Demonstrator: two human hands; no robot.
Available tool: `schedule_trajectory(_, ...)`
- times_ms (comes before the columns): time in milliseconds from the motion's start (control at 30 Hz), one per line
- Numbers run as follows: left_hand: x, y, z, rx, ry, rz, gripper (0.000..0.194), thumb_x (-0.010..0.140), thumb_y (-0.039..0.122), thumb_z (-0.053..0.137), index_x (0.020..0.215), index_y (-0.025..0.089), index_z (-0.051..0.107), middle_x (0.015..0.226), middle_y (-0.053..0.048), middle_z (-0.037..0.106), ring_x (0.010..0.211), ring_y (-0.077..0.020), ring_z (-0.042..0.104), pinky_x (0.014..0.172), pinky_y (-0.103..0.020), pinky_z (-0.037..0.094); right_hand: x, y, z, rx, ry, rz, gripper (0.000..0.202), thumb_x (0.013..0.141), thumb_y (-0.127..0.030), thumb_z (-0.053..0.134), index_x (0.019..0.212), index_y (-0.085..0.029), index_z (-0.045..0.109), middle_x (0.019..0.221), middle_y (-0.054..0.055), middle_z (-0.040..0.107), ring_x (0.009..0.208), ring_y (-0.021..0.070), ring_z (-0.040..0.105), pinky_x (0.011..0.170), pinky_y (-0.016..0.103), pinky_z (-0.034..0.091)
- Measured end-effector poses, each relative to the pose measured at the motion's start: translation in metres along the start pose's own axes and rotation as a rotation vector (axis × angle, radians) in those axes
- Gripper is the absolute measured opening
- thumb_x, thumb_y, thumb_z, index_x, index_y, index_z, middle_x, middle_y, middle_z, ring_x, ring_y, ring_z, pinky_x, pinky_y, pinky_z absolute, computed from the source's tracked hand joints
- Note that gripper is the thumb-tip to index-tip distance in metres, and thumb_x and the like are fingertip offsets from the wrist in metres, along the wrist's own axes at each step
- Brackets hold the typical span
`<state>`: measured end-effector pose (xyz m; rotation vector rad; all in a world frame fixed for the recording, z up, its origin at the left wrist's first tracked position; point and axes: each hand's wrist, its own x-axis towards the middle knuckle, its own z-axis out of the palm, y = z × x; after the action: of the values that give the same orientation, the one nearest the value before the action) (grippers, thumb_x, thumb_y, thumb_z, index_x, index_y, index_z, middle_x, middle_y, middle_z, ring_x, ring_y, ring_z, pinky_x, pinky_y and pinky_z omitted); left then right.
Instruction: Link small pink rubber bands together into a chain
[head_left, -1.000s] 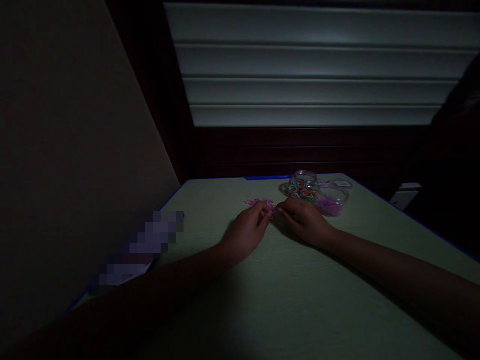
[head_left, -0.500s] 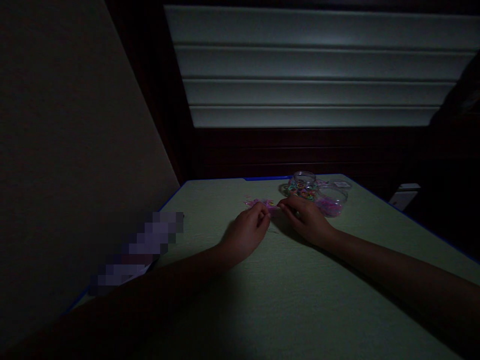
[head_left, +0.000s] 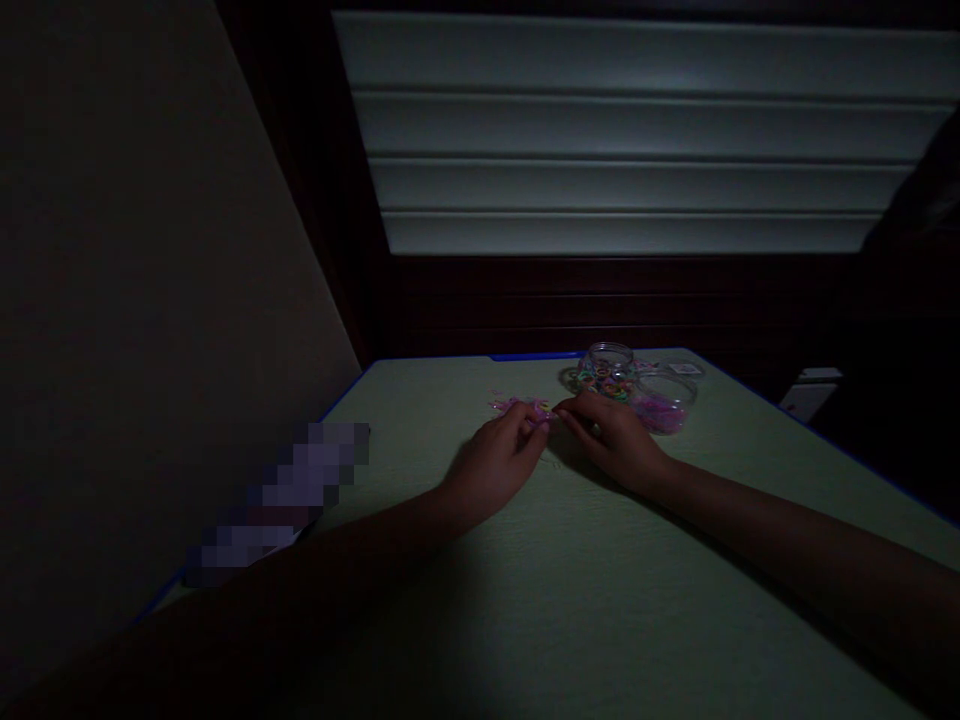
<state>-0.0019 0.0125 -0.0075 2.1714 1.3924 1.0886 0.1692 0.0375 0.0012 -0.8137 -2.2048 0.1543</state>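
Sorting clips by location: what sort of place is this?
Probably a home room, dimly lit: a pale green, blue-edged table, a grey slatted panel and a clear plastic jar of colourful rings.

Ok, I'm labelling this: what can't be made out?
Head view, throughout:
What, if anything, the left hand and right hand pinch: too small, dark.
Base of rear jar: behind the right hand.
Item at left: under pixel blocks.
Right forearm: cut off by picture edge.

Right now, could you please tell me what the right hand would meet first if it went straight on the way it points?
Probably the small pink pieces beside the left hand; the right hand points leftward toward them. Depth is unclear in this dim view, so the left hand's fingertips could come first.
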Motion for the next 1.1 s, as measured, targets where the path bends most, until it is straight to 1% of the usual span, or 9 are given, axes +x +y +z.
schedule_trajectory(133, -0.0002, 0.0008, -0.0016, 0.000, -0.014, 0.000, 0.023, 0.084, 0.037, 0.033, 0.085, 0.020, 0.048, 0.073, 0.000, 0.057, 0.064, -0.0115, 0.051, 0.056, -0.023, 0.038, -0.0001, -0.0008, -0.0006, -0.008, -0.017, 0.012, 0.021, 0.085, -0.023, 0.037, 0.089, -0.015, 0.057, 0.076, 0.005, 0.055, 0.070, 0.0134, 0.050, 0.065, 0.025, 0.038)
schedule_trajectory(333, -0.0003, -0.0017, -0.0017, 0.072, -0.005, -0.011, 0.022, 0.085, 0.036, 0.031, 0.082, 0.021, 0.047, 0.072, 0.001, 0.054, 0.063, -0.0114, 0.050, 0.056, -0.022, 0.038, 0.0003, -0.0013, -0.0002, -0.013, -0.015, 0.016, 0.021, 0.085, -0.024, 0.037, 0.085, -0.016, 0.057, 0.073, 0.004, 0.055, 0.069, 0.0134, 0.049, 0.064, 0.025, 0.038)
schedule_trajectory(533, -0.0001, 0.0010, -0.0017, 0.076, -0.015, 0.030, 0.022, 0.086, 0.034, 0.030, 0.080, 0.021, 0.046, 0.073, 0.001, 0.054, 0.065, -0.0115, 0.051, 0.058, -0.022, 0.038, 0.0009, -0.0021, 0.0027, 0.024, 0.051, 0.103, 0.021, 0.085, -0.026, 0.039, 0.081, -0.016, 0.057, 0.072, 0.004, 0.056, 0.066, 0.0128, 0.050, 0.061, 0.025, 0.037)
schedule_trajectory(667, 0.0004, 0.0008, -0.0020, 0.102, -0.025, 0.023, 0.022, 0.086, 0.035, 0.030, 0.079, 0.020, 0.046, 0.072, 0.000, 0.054, 0.064, -0.0115, 0.050, 0.057, -0.022, 0.038, 0.0014, -0.0017, 0.0037, 0.068, 0.047, 0.136, 0.022, 0.084, -0.026, 0.039, 0.079, -0.015, 0.057, 0.071, 0.003, 0.057, 0.066, 0.0125, 0.051, 0.060, 0.024, 0.037)
schedule_trajectory(967, -0.0002, -0.0028, -0.0006, 0.095, 0.001, 0.007, 0.021, 0.085, 0.036, 0.030, 0.083, 0.021, 0.045, 0.073, 0.001, 0.054, 0.063, -0.0112, 0.050, 0.056, -0.022, 0.038, 0.0020, 0.0005, 0.0031, 0.179, 0.019, 0.151, 0.022, 0.083, -0.028, 0.041, 0.085, -0.015, 0.060, 0.078, 0.004, 0.061, 0.072, 0.0134, 0.054, 0.064, 0.025, 0.041)
schedule_trajectory(1100, 0.0002, -0.0040, 0.0002, 0.068, 0.010, 0.002, 0.019, 0.085, 0.035, 0.032, 0.084, 0.021, 0.045, 0.073, 0.001, 0.055, 0.063, -0.0110, 0.051, 0.056, -0.021, 0.038, 0.0020, 0.0009, 0.0036, 0.214, 0.006, 0.150, 0.020, 0.082, -0.026, 0.042, 0.087, -0.016, 0.059, 0.082, 0.004, 0.061, 0.075, 0.0133, 0.054, 0.068, 0.025, 0.042)
